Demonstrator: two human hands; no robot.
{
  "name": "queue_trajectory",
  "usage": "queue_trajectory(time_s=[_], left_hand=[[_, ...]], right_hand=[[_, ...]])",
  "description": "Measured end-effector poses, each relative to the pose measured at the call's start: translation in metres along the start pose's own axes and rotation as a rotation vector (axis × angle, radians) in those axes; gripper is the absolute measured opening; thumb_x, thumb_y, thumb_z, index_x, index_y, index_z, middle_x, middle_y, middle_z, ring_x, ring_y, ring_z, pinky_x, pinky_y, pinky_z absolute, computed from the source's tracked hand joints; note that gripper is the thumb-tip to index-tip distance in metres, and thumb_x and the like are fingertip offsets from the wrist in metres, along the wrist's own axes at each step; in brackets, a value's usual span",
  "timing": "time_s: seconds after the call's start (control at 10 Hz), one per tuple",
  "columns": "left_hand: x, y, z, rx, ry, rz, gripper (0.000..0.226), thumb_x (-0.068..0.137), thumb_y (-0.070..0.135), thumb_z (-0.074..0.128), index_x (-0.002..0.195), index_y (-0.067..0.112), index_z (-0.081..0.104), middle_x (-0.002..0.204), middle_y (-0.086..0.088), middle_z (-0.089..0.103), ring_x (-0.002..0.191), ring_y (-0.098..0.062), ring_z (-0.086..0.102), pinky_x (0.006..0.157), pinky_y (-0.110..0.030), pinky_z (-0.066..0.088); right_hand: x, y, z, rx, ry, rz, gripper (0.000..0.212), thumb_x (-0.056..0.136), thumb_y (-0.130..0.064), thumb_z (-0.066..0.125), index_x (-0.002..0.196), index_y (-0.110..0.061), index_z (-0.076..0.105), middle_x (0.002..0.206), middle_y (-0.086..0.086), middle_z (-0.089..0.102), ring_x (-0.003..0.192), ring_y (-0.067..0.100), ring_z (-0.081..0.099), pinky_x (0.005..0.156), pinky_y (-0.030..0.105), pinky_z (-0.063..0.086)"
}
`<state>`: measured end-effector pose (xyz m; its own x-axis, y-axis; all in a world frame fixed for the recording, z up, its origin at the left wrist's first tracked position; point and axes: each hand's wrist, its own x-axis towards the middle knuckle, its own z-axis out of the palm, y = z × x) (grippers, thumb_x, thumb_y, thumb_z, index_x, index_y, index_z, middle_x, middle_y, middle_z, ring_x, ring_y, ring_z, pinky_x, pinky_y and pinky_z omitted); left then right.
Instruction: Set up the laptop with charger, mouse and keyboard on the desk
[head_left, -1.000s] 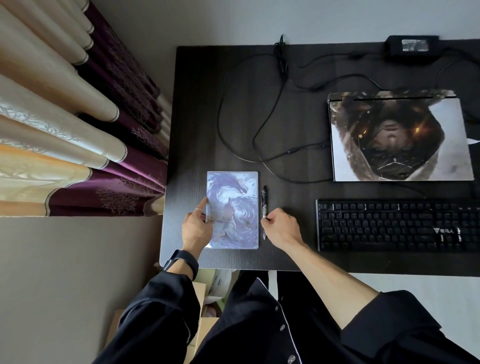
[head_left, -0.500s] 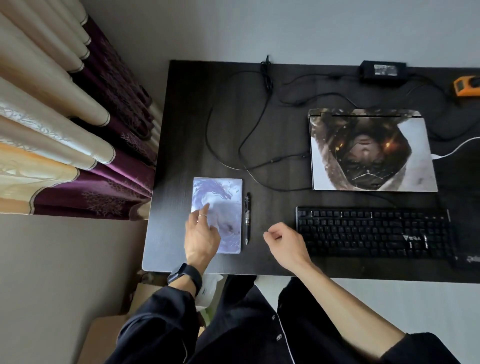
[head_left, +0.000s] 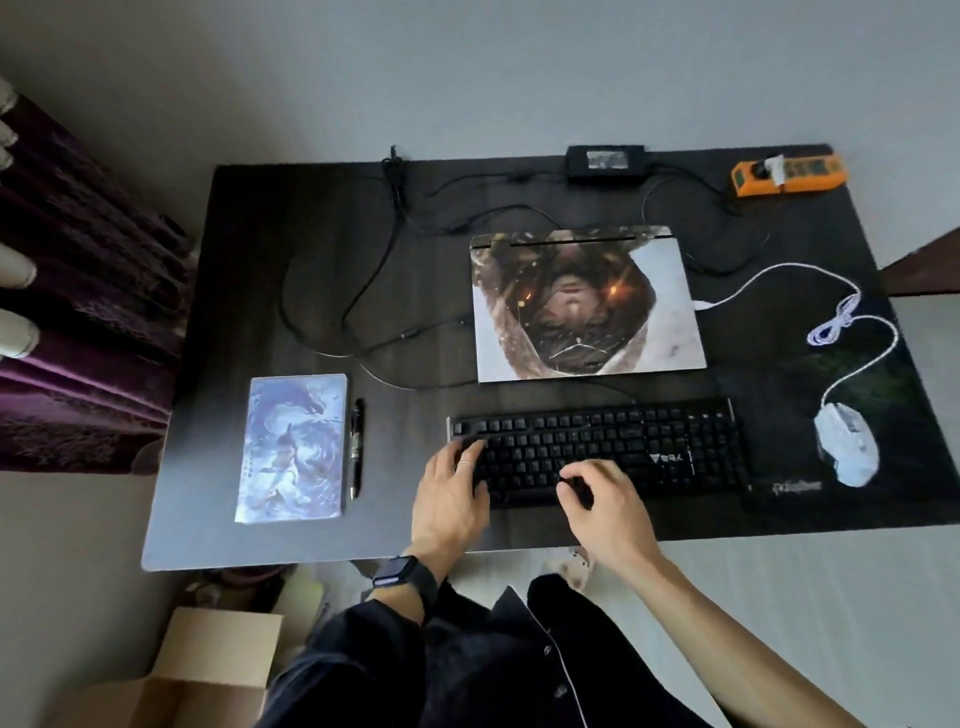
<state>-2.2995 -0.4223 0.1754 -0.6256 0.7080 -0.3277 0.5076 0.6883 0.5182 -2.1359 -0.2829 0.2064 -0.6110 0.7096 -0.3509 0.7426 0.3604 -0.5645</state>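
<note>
Ok, keyboard (head_left: 597, 447) at desk (head_left: 311, 260) front-centre, long axis L-R along the front edge, black matte keys. Behind it the laptop (head_left: 587, 306), lid closed, printed skin, hinge far side. Black charger brick (head_left: 605, 162) at back edge. White mouse (head_left: 847, 444) far right on dark pad (head_left: 924, 441), nose away. L hand (head_left: 452, 493) fingers spread flat on left keys; R hand (head_left: 608, 504) fingers bent over mid keys, grip unclear. Glossy notebook (head_left: 293, 447) + pen (head_left: 356, 447) left.

Keyboard (head_left: 597, 449) before laptop (head_left: 589, 304), mouse (head_left: 847, 444) right, notebook (head_left: 293, 447) and pen (head_left: 356, 447) left.
</note>
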Motion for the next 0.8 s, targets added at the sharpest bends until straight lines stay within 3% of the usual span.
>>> queue_trajectory(time_s=[0.2, 0.3, 0.6, 0.7, 0.8], left_hand=[[-0.005, 0.039, 0.039, 0.183, -0.127, -0.134, 0.071, 0.095, 0.047, 0.048, 0.155, 0.037, 0.012, 0.165, -0.001, 0.000, 0.152, -0.029, -0.001, 0.120, -0.051, 0.015], [-0.005, 0.051, 0.046, 0.201, -0.129, -0.206, 0.072, 0.095, 0.051, 0.045, 0.156, 0.041, 0.007, 0.165, 0.004, -0.010, 0.152, -0.027, -0.007, 0.118, -0.058, 0.015], [-0.006, 0.046, 0.055, 0.255, -0.187, -0.219, 0.077, 0.095, 0.060, 0.039, 0.150, 0.049, -0.013, 0.161, 0.009, -0.024, 0.150, -0.022, -0.018, 0.119, -0.059, 0.013], [-0.006, 0.050, 0.052, 0.242, -0.204, -0.237, 0.076, 0.096, 0.058, 0.040, 0.149, 0.051, -0.014, 0.161, 0.011, -0.024, 0.150, -0.021, -0.019, 0.118, -0.060, 0.013], [-0.007, 0.052, 0.053, 0.249, -0.202, -0.233, 0.074, 0.096, 0.059, 0.036, 0.149, 0.051, -0.015, 0.161, 0.011, -0.024, 0.150, -0.020, -0.020, 0.119, -0.059, 0.012]], right_hand=[[-0.005, 0.079, -0.038, -0.230, -0.071, 0.020, 0.042, 0.096, -0.041, 0.058, 0.138, -0.033, 0.055, 0.157, -0.001, 0.034, 0.141, 0.025, 0.033, 0.106, 0.038, 0.042], [0.000, 0.109, -0.054, -0.342, -0.098, 0.011, 0.055, 0.096, -0.044, 0.055, 0.149, -0.038, 0.041, 0.166, 0.004, 0.018, 0.148, 0.031, 0.020, 0.117, 0.041, 0.031], [0.000, 0.154, -0.059, -0.544, -0.263, -0.020, 0.072, 0.100, -0.051, 0.042, 0.157, -0.045, -0.002, 0.166, 0.003, -0.024, 0.153, 0.032, -0.017, 0.124, 0.048, 0.011], [0.003, 0.152, -0.065, -0.548, -0.324, -0.001, 0.071, 0.099, -0.052, 0.042, 0.157, -0.047, 0.000, 0.166, 0.000, -0.023, 0.153, 0.030, -0.017, 0.124, 0.048, 0.010], [0.019, 0.142, -0.084, -0.447, -0.338, -0.009, 0.061, 0.098, -0.050, 0.045, 0.155, -0.046, 0.022, 0.169, -0.001, 0.004, 0.154, 0.029, 0.001, 0.123, 0.045, 0.015]])
